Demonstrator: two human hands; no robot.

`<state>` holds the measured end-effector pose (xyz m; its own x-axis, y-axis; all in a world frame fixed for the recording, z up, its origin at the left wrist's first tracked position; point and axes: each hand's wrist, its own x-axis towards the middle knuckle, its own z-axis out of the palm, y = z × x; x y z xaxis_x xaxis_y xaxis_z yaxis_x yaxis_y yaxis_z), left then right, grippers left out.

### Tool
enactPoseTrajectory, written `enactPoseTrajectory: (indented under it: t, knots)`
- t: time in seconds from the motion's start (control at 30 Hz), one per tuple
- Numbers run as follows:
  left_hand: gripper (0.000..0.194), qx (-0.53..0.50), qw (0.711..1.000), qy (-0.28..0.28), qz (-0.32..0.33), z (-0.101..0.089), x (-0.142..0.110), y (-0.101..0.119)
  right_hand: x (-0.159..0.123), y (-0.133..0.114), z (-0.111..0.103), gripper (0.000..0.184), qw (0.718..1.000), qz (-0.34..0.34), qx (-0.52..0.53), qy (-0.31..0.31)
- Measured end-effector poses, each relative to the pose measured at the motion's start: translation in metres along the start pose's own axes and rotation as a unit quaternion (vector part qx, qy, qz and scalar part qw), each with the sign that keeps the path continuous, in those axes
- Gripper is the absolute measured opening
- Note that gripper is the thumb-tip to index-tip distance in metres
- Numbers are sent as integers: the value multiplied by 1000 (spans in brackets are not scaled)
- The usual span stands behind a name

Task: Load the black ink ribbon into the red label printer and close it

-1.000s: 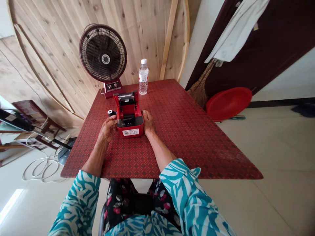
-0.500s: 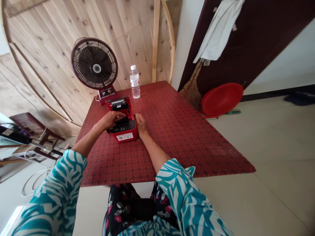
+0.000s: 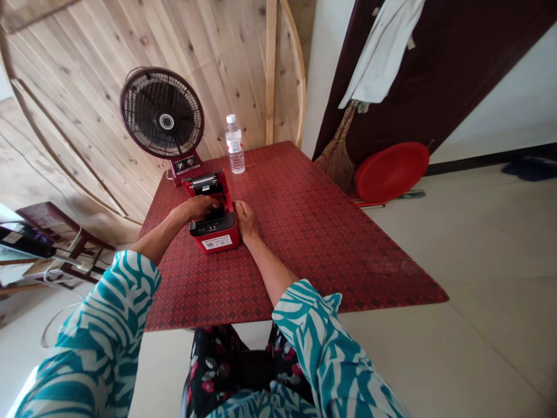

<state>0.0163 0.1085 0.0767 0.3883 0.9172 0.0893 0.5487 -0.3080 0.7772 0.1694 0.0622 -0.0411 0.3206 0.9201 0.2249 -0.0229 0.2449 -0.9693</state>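
Observation:
A red and black label printer (image 3: 216, 241) stands on the red patterned table (image 3: 304, 249), its lid (image 3: 208, 183) raised at the back. From the left, my left hand (image 3: 201, 207) reaches over the printer's side into the inner bay. Its fingertips are partly lost against the dark interior, so I cannot make out whether they pinch anything. My right hand (image 3: 246, 221) is pressed along the printer's right wall, fingers closed against the upper edge. A white label with printed codes is on the printer's front face.
Behind the printer stands a round table fan (image 3: 166, 121), with a clear water bottle (image 3: 235, 145) to its right. A wooden panel (image 3: 226, 58) rises past the table's back edge. On the floor at right are a straw broom (image 3: 338, 154) and a red basin (image 3: 391, 171).
My left hand has shifted slightly within the open bay. My right hand keeps its place on the printer's side. The whole view has drifted a little.

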Motion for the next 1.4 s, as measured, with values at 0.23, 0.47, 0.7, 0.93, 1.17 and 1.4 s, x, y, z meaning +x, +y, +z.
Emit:
enactPoseTrajectory:
  t: [0.23, 0.47, 0.7, 0.93, 1.17, 1.4]
  knots:
    - [31, 312, 948, -5, 58, 0, -25, 21, 0, 3, 1, 36, 1000, -7, 15, 1]
    - [42, 192, 966, 138, 109, -23, -80, 21, -2, 0, -1, 39, 1000, 0, 3, -5]
    - [35, -101, 948, 300, -39, -33, -122, -51, -4, 1, -3, 39, 1000, 4, 7, -4]
    - [43, -101, 947, 284, -109, -15, -121, -92, -3, 3, -4, 41, 1000, 5, 2, -3]
    - [59, -128, 964, 214, -93, -32, -127, -104, -4, 3, -5, 42, 1000, 3, 7, -8]
    - [44, -67, 975, 183, -108, -49, -88, -81, -4, 2, -6, 41, 1000, 0, 4, -10]
